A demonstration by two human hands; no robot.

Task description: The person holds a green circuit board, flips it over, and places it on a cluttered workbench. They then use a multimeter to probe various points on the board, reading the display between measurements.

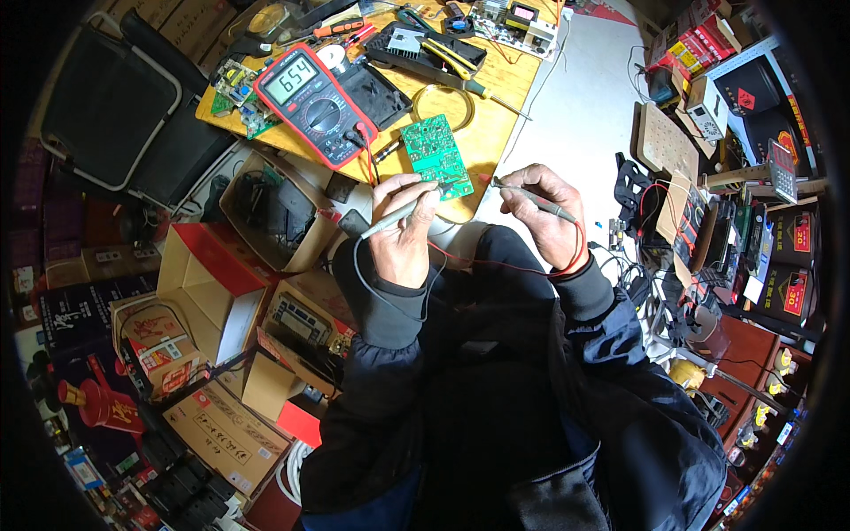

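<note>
Green board (432,152), lower corner behind left hand (404,241).

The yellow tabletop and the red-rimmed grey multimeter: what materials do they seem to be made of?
The yellow tabletop looks like wood, probably varnished: grain-like streaks, slight shine. The multimeter seems moulded plastic, smooth with rounded corners; its red rim may be rubber.

Yellow wooden table (498,142) in my remote view, red-rimmed multimeter (316,104) lying on it, green circuit board (436,152), amber ring (472,110), black tray (398,60)
</note>
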